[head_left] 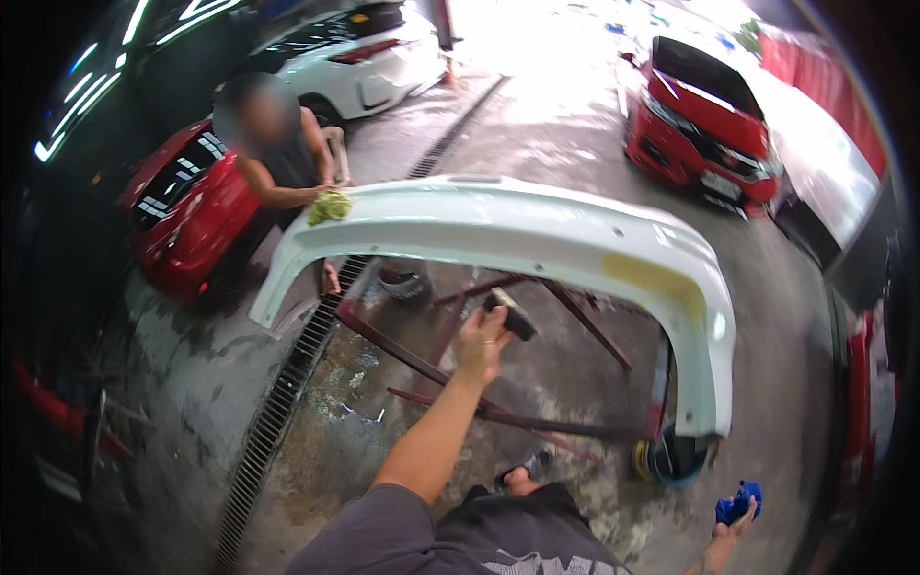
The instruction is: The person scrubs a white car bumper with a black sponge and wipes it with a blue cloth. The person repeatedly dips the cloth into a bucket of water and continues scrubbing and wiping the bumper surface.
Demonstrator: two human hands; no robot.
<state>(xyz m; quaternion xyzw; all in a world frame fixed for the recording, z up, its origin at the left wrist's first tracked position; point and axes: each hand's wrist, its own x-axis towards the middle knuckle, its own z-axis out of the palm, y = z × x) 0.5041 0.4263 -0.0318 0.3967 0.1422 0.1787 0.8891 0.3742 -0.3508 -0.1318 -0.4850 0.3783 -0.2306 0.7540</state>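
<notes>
A white car bumper with a yellowish patch on its right part lies across a dark red metal stand in front of me. My left hand is closed around a dark block with a pale edge, whose exact kind I cannot make out. It is inside the bumper's curve, apart from the bumper. Low at the right, my right hand grips a bunched blue cloth, well away from the bumper. Across from me, a co-worker's hand presses a yellow-green cloth on the bumper's left part.
The co-worker stands at the far left. A bucket is under the bumper's right end; a dark bucket stands beyond the stand. A drain grate crosses the wet floor. Red cars and a white car are parked around.
</notes>
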